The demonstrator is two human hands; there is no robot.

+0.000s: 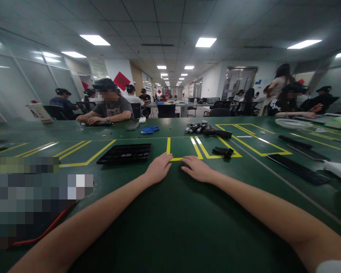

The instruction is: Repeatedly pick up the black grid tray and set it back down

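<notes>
My left hand (159, 167) rests on the green table (170, 227) with its fingers stretched forward, holding nothing. Beside it on the left lies a black compartment tray (125, 154). My right hand (197, 168) lies palm down opposite, fingers spread a little and nothing in them. A gap separates the two hands, and yellow tape (176, 159) runs on the table just beyond their fingertips. Ahead of my right hand sits a small black object (223, 151) whose kind I cannot make out.
Farther back are a blue glove (150, 129), a bundle of cables with metal connectors (197, 127) and a black cylindrical object (217, 134). Long dark flat pieces (297, 168) lie at right. Across the table sits a person (110, 102); another person (292, 100) sits at far right.
</notes>
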